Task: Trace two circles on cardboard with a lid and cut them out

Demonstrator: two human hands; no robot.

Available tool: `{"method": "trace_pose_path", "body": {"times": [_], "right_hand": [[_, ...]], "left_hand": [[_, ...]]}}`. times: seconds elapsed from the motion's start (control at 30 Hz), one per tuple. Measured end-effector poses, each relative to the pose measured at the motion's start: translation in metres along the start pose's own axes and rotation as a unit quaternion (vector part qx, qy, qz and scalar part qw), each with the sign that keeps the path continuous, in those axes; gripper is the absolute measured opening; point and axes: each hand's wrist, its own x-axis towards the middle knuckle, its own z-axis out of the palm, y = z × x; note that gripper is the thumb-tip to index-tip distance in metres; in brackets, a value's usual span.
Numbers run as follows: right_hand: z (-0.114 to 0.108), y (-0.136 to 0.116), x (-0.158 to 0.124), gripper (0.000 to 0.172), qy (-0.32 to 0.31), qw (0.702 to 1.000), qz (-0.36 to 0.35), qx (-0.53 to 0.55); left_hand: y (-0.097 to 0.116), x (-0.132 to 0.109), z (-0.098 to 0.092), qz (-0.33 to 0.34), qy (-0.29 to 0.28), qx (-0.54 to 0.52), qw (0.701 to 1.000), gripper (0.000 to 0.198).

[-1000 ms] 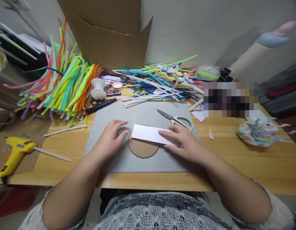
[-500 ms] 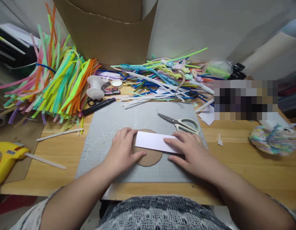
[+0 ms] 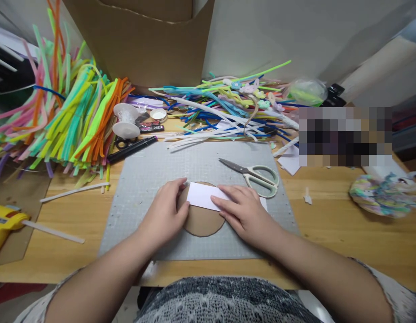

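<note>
At the far left edge a yellow glue gun lies on the wooden desk, with a white stick just beside its nozzle. Behind it a heap of pipe cleaners in green, orange, pink and yellow fans out, and a white spool stands near its right edge, next to a black marker.

A grey mat covers the middle of the desk. On it lies a brown cardboard disc, and across the disc's upper part rests a white paper strip.

The left hand lies flat on the mat at the disc's left edge, fingers loosely spread, thumb and forefinger touching the strip's left end; it presses rather than grips. The right hand lies palm down over the strip's right half, fingers stretched out flat and pressing the paper against the disc.

Just behind the right hand lie scissors, blades closed. Farther back a second tangle of stems spreads below a cardboard sheet. At the far right sits a pastel woven piece.
</note>
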Motion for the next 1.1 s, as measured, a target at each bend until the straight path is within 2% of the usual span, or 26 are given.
{"method": "trace_pose_path", "body": {"times": [0.1, 0.17, 0.27, 0.37, 0.43, 0.53, 0.63, 0.7, 0.83, 1.1], "right_hand": [[0.000, 0.000, 0.000, 0.030, 0.005, 1.000, 0.001, 0.008], [0.000, 0.000, -0.001, 0.030, 0.008, 1.000, 0.002, 0.015], [-0.001, 0.000, -0.002, 0.030, 0.008, 1.000, -0.003, 0.024], [-0.003, 0.001, -0.003, 0.031, 0.011, 0.999, -0.014, 0.030], [-0.005, 0.002, -0.004, 0.033, 0.016, 0.999, -0.024, 0.036], [-0.007, 0.004, -0.004, 0.033, 0.023, 0.998, -0.044, 0.036], [-0.008, 0.005, -0.004, 0.030, 0.044, 0.997, -0.069, 0.017], [-0.010, 0.005, -0.005, 0.030, 0.057, 0.995, -0.083, 0.006], [-0.012, 0.005, -0.007, 0.029, 0.072, 0.993, -0.095, 0.007], [-0.014, 0.003, -0.007, 0.028, 0.082, 0.992, -0.099, 0.012]], "left_hand": [[0.002, 0.002, -0.005, -0.067, -0.008, -0.122, 0.990, 0.039], [0.004, 0.003, -0.008, -0.112, -0.011, -0.221, 0.969, 0.032], [0.008, 0.002, -0.010, -0.156, -0.013, -0.339, 0.928, 0.029], [0.009, 0.001, -0.009, -0.192, -0.014, -0.430, 0.882, 0.041], [0.010, 0.000, -0.008, -0.209, -0.053, -0.484, 0.848, 0.044], [0.012, -0.002, -0.007, -0.229, -0.122, -0.556, 0.789, 0.033], [0.013, -0.003, -0.006, -0.233, -0.085, -0.608, 0.754, 0.025], [0.014, -0.002, -0.006, -0.227, -0.063, -0.625, 0.744, 0.023], [0.014, -0.002, -0.006, -0.220, -0.072, -0.627, 0.744, 0.023], [0.012, -0.004, -0.002, -0.201, -0.076, -0.582, 0.784, 0.025]]}}
